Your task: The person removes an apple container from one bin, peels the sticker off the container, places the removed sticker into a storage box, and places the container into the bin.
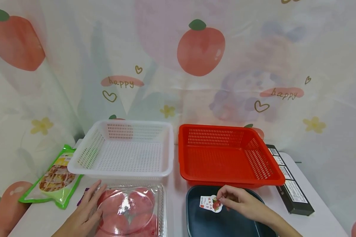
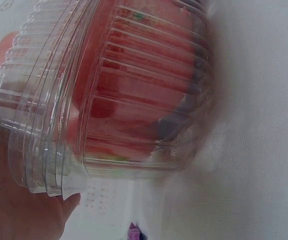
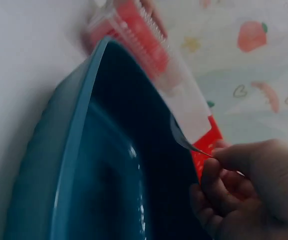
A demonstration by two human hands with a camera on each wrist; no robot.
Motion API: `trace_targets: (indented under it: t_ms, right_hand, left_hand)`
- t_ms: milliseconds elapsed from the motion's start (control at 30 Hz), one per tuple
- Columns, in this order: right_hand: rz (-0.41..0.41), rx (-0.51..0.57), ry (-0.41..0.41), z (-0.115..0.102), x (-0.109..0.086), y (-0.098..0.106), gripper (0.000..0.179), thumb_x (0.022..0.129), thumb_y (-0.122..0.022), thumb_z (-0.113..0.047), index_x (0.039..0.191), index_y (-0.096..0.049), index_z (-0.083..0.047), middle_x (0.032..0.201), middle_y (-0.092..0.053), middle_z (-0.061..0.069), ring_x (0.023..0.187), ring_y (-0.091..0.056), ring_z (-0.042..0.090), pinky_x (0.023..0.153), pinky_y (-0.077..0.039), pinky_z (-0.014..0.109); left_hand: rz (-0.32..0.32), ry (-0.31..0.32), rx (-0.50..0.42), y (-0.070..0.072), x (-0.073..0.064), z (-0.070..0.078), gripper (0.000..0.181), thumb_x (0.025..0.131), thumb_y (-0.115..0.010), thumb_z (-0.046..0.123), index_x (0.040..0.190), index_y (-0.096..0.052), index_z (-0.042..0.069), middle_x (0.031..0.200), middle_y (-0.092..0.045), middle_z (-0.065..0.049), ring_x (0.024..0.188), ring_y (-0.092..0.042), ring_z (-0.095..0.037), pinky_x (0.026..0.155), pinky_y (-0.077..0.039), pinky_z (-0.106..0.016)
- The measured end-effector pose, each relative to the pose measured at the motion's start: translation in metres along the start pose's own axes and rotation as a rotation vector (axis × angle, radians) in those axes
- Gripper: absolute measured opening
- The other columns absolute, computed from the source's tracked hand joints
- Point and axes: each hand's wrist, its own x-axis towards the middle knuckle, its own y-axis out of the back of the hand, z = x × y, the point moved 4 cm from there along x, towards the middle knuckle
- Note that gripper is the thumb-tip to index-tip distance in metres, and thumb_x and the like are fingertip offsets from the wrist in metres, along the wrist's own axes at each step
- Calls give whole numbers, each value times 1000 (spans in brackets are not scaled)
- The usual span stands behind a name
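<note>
A clear plastic clamshell box (image 1: 127, 210) with large red round things inside stands at the front of the table. My left hand (image 1: 82, 214) rests along its left edge, fingers extended on the lid; in the left wrist view that hand (image 2: 24, 200) lies by the box's ridged rim (image 2: 44, 115). Between thumb and forefinger, my right hand (image 1: 240, 202) pinches a small white label (image 1: 207, 203) with a red fruit picture. The label is above a dark blue basin (image 1: 219, 227). From the right wrist, the label (image 3: 183, 137) shows nearly edge-on, pinched by the right hand (image 3: 248, 185).
Behind the box stands a white perforated basket (image 1: 133, 158); behind the basin, a red one (image 1: 213, 161). A green-edged food bag (image 1: 57, 177) lies at the left. A long black box (image 1: 293, 187) with white labels lies at the right, and a printed curtain (image 1: 166, 49) hangs behind.
</note>
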Motion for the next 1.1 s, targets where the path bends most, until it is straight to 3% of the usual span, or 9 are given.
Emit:
trace_targets:
  t_ms: [133,267,500,800,1000,1100]
  right_hand:
    - [-151,-35,84,9,-3,0,13,100,-49,-8,107,-59,-6,92,-62,13,77,-58,9,65,-50,21]
    - [-235,-77,128,14,-4,-4,15,100,-48,-10,107,-61,-8,98,-66,11,88,-60,8,76,-52,20]
    - [-240,-146,164,18,-2,-5,17,100,-48,-10,106,-64,-10,100,-65,8,91,-61,8,80,-52,20]
    - [-234,-253,211,24,-1,-5,19,99,-49,-7,105,-67,-11,96,-64,5,87,-60,6,75,-51,19]
    - [-235,-321,196,28,0,-7,18,98,-51,-8,103,-68,-11,94,-64,2,84,-57,2,71,-50,18]
    - [-224,-342,194,30,0,-9,17,98,-52,-8,102,-68,-11,93,-64,1,83,-56,-1,70,-50,18]
  left_hand:
    - [2,-3,10,0,0,0,69,95,-57,15,155,-23,11,156,-18,-14,135,0,22,85,-52,-43]
    - [20,-27,21,2,0,1,72,94,-58,13,155,-22,15,155,-19,-15,136,-2,20,83,-52,-42]
    - [44,-43,36,2,0,2,75,92,-60,12,156,-21,17,155,-19,-12,136,-5,19,83,-51,-35]
    - [62,-61,52,2,0,3,75,90,-60,10,155,-23,15,155,-20,-11,136,-5,19,82,-51,-36]
    - [58,-53,51,2,0,3,75,91,-60,11,155,-22,15,154,-20,-13,136,-4,19,82,-52,-40]
    - [57,-47,50,1,0,2,75,91,-60,11,155,-22,16,156,-18,-7,136,-4,20,82,-52,-42]
